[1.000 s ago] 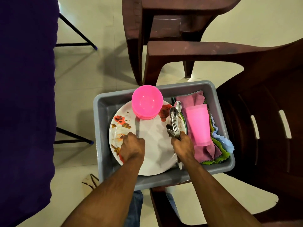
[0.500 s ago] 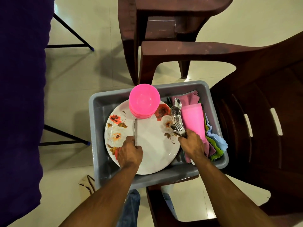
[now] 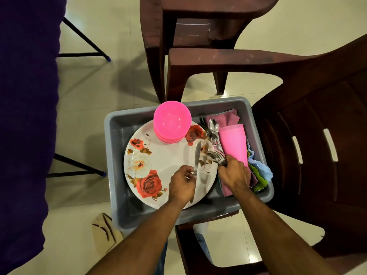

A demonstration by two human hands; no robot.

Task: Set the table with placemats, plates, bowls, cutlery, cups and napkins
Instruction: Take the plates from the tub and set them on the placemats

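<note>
Knife crosses plate toward the cutlery bunch
Left hand pinches knife, now beside forks gripped by right hand; cutlery gathering nears completion.

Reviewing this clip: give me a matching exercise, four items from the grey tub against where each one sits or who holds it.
Items:
1. knife
2. forks and spoons
3. pink bowls
4. pink cups

Places:
A. lying on the folded cloths
B. in the right hand
C. stacked on the floral plate
D. in the left hand

Pairs: 1-D, 2-B, 3-C, 4-A
</note>
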